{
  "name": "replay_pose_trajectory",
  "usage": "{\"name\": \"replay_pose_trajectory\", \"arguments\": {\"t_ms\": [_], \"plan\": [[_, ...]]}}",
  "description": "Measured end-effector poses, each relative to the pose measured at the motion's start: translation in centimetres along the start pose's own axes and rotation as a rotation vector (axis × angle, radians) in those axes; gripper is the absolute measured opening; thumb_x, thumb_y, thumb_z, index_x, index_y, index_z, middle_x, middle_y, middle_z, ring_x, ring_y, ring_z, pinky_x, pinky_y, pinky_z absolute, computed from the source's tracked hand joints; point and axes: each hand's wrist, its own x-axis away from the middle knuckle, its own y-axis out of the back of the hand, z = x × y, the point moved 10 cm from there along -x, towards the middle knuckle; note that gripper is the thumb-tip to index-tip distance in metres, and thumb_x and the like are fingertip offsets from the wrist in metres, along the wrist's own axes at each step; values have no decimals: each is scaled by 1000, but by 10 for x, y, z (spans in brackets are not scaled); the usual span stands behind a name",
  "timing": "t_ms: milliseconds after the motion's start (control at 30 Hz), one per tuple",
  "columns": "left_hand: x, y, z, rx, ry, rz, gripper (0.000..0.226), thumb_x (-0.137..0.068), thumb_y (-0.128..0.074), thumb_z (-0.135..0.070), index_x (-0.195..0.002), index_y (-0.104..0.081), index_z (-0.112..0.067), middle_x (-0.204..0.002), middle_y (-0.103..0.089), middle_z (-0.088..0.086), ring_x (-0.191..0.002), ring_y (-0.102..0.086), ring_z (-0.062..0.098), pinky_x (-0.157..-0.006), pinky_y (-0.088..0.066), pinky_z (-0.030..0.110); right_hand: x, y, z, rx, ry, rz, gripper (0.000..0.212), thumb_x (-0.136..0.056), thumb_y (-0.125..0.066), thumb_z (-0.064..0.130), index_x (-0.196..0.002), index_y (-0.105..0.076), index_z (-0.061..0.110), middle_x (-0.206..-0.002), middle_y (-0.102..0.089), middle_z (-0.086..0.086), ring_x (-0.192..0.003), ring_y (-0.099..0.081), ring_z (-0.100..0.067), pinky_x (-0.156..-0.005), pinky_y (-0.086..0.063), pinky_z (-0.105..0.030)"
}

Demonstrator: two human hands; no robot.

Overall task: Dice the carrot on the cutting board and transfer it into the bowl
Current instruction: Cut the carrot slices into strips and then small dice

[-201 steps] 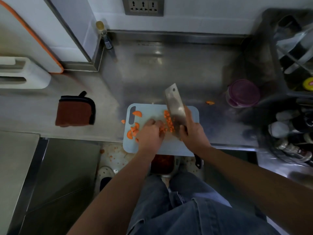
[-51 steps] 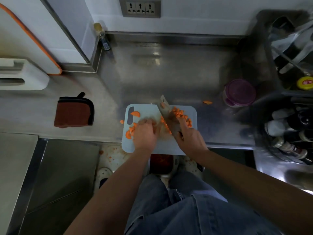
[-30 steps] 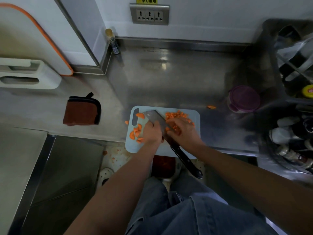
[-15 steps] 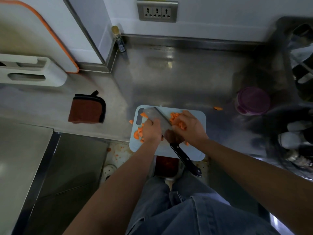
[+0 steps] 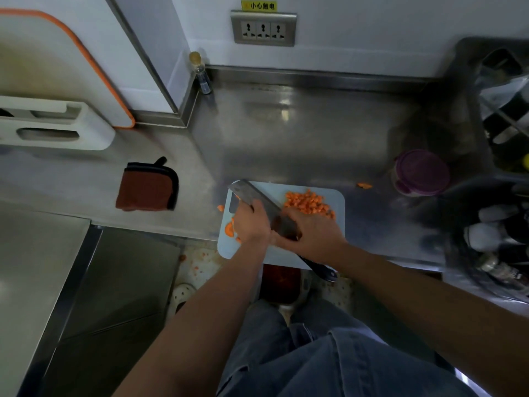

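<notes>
carrot dice (image 5: pixel 307 202) lie heaped on the far right part of a pale blue cutting board (image 5: pixel 286 255) at the front edge of a steel counter (image 5: pixel 300 133). a few uncut half-moon slices (image 5: pixel 229 229) sit at the board's left edge, beside the left hand (image 5: pixel 252 222). a cleaver (image 5: pixel 254 196) lies slantwise across the board, tip toward the far left. its dark handle (image 5: pixel 323 272) juts off the near edge with neither hand on it. the left hand's fingers curl onto the blade's left side and appear to hold it. the right hand (image 5: pixel 313 232) rests over the heel of the blade, back to the camera, and whether its fingers are spread or closed on anything cannot be told.

dicing looks largely done, and the work seems to be turning to gathering. the next move would call for finishing the slices on the left, then sweeping the heap onto the blade without spilling.

one stray piece (image 5: pixel 364 185) lies on the counter to the right, and another (image 5: pixel 220 208) sits just off the board's left edge. no open bowl is plainly in view. a purple-lidded container (image 5: pixel 420 173) stands well to the right, and whether it is the destination is unclear. the rack (image 5: pixel 503 118) at far right is dim and cut off by the frame.
</notes>
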Motion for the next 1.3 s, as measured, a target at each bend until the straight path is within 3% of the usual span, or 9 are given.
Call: {"name": "replay_pose_trajectory", "arguments": {"t_ms": [100,200,333,467,600,733,933,1133,1300], "plan": [[4,-2,-3,29,-37,30,30,-100,-41,-25,-79,-51,-6,-73,-60,11,-79,-60,30,-88,-49,42,4,-11,6,141,20,82,62,-86,-61,45,-140,-37,25,-103,-64,-4,-92,-62,-23,-73,-51,-35],[11,-3,-10,77,-108,83,29,-98,-47,-36,-74,-50,-20,-65,-61,5,-73,-65,30,-78,-54,43,6,-3,6,97,-20,8,50,-87,-55,29,-136,-44,22,-92,-65,-9,-83,-61,-27,-67,-48,-33],[11,-2,-13,-262,-320,134,25,-98,-48,-33,-85,-59,-15,-74,-64,4,-70,-60,18,-72,-49,37,11,6,-5,-61,-108,-89,22,-90,-55,24,-108,-57,10,-63,-48,5,-63,-50,-20,-52,-32,-28],[5,-12,3,-610,-487,201,24,-87,-65,-24,-107,-63,-12,-106,-60,11,-94,-60,28,-83,-48,41,16,4,-10,-2,-175,-91,20,-92,-53,27,-106,-53,12,-67,-44,5,-67,-47,-20,-58,-31,-29],[10,-28,10,-751,-578,270,31,-89,-62,-30,-114,-59,-11,-111,-56,14,-101,-55,30,-85,-42,37,23,-7,-16,61,-229,-41,22,-92,-50,30,-104,-52,12,-73,-51,-1,-70,-49,-24,-62,-35,-31],[9,-38,10,-790,-600,261,19,-88,-58,-22,-103,-59,-10,-102,-62,12,-95,-56,27,-74,-33,29,26,-17,-17,113,-240,5,18,-92,-48,30,-99,-50,14,-71,-49,-1,-68,-50,-24,-63,-39,-32],[1,-47,14,-796,-609,260,14,-88,-60,-21,-98,-61,-12,-98,-63,10,-91,-58,25,-78,-45,36,26,-25,-17,127,-255,39,19,-94,-46,30,-106,-50,16,-75,-57,-3,-70,-57,-25,-70,-50,-37],[1,-48,12,-776,-621,244,13,-87,-60,-20,-98,-63,-14,-98,-61,9,-90,-58,25,-76,-48,36,19,-27,-21,120,-309,80,20,-100,-39,23,-117,-46,14,-92,-60,-11,-84,-60,-30,-72,-48,-38],[0,-47,8,-760,-611,233,14,-88,-58,-25,-92,-63,-13,-96,-62,8,-88,-59,27,-78,-50,40,12,-15,-11,47,-264,16,20,-99,-38,18,-117,-45,13,-83,-54,-6,-77,-56,-27,-64,-39,-32]]}}
